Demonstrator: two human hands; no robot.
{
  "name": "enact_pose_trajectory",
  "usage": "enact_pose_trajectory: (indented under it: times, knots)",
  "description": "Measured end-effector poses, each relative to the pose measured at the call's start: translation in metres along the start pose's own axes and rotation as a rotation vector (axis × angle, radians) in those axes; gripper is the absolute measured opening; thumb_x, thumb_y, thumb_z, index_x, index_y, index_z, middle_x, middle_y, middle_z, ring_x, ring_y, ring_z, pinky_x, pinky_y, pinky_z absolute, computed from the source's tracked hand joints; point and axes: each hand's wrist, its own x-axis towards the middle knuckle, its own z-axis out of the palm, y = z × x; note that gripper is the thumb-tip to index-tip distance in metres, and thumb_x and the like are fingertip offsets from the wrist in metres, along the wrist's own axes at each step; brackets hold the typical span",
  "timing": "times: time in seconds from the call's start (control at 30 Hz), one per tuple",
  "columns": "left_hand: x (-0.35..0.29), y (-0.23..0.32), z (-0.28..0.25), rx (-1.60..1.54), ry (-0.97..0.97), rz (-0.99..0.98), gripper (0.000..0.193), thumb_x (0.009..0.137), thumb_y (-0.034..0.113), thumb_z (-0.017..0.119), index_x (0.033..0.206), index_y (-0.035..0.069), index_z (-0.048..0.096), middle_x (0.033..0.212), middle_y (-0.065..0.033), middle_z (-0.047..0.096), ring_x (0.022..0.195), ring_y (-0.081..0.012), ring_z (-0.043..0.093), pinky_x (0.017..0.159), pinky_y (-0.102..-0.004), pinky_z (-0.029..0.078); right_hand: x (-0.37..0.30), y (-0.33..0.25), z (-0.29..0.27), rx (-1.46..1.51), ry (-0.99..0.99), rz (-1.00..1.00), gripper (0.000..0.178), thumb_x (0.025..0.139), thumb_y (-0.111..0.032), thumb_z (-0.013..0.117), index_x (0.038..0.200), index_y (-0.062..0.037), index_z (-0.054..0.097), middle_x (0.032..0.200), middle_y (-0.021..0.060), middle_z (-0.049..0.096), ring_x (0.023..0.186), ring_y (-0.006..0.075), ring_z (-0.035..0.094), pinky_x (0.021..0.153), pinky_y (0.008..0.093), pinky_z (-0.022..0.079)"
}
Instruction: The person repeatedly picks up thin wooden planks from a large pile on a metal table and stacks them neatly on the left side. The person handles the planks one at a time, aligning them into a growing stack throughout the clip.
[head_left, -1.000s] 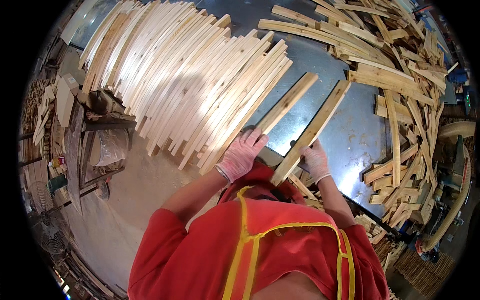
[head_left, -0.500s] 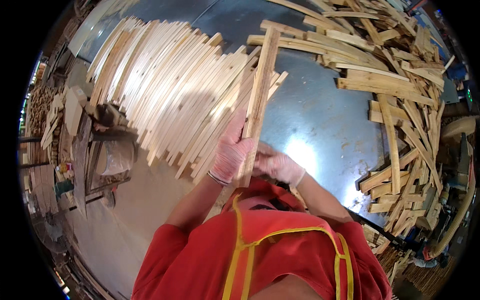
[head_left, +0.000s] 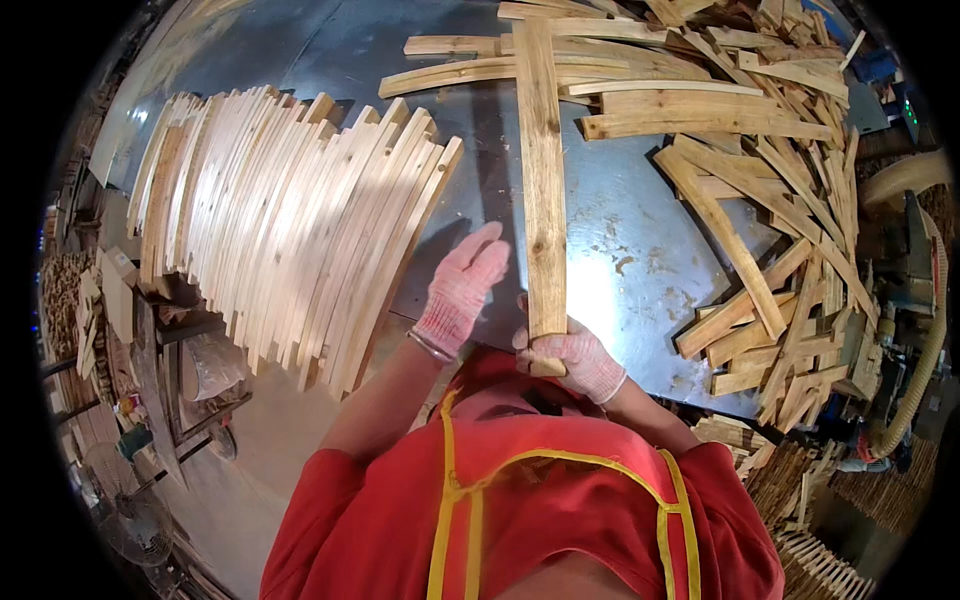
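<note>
One plank [head_left: 541,180] is clamped by the right hand [head_left: 588,366]; the left hand [head_left: 462,288] has fingers [head_left: 487,233] apart.

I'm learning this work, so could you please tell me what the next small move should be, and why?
Perhaps bring the left hand onto the long board: only the right hand holds it, by its near end, while the left is empty.

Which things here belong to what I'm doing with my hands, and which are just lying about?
Part of the job:
plank, gripped by your right hand
row of strips, left
jumbled boards, right, probably
metal table

Apparently just lying about:
fan, lower left
beige hose, far right
</note>
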Motion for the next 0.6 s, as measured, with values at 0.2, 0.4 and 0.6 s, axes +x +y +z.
enact_pose_trajectory:
  times: [0.2,0.4,0.6]
  knots:
    - [0.024,0.034,0.024,-0.580,-0.081,0.019,0.045,0.105,0.037,0.073,0.137,0.006,0.066,0.111,-0.0037,0.071,0.098,-0.0152,0.068,0.091,-0.0343,0.057,0.006,0.015,0.004,-0.752,0.196,-0.200,0.067,0.091,-0.006,0.071,0.154,-0.0036,0.046,0.102,0.0061,0.068,0.089,0.0164,0.065,0.081,0.0321,0.055]
    - [0.009,0.050,0.030,-0.596,0.054,-0.063,0.050,0.101,0.057,0.072,0.108,0.007,0.069,0.086,-0.0045,0.065,0.073,-0.0205,0.065,0.064,-0.0362,0.056,0.006,0.046,0.051,-0.843,0.410,-0.215,0.064,0.099,-0.015,0.061,0.160,-0.0092,0.044,0.120,0.0181,0.069,0.109,0.0303,0.069,0.097,0.0400,0.054]
    - [0.013,0.054,-0.001,-0.545,-0.132,0.017,0.047,0.103,0.049,0.071,0.125,0.008,0.065,0.099,-0.0106,0.069,0.077,-0.0206,0.068,0.062,-0.0395,0.059,0.010,0.044,0.074,-1.200,0.503,-0.201,0.081,0.098,-0.024,0.067,0.165,-0.0022,0.027,0.131,0.0337,0.063,0.120,0.0497,0.065,0.101,0.0532,0.054]
